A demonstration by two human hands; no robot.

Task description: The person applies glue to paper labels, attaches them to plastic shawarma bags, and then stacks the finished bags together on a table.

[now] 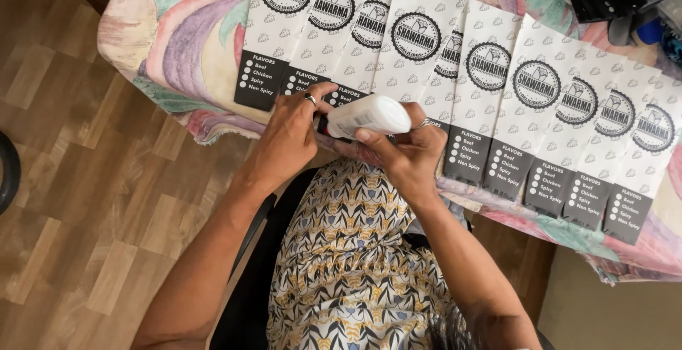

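Between both hands' fingers (369, 135) lies a white bottle (369, 115).

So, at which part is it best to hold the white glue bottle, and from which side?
Probably the wide middle of the white glue bottle, from the near side, as the right hand holds it. It lies sideways, its dark tip at the left hand, so the round body gives the fingers the most surface.

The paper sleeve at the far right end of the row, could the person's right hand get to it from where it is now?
Probably yes. The right hand holds a white bottle with the left hand, but the far-right sleeve lies uncovered at the table edge, nothing between; it would need a sideways stretch.
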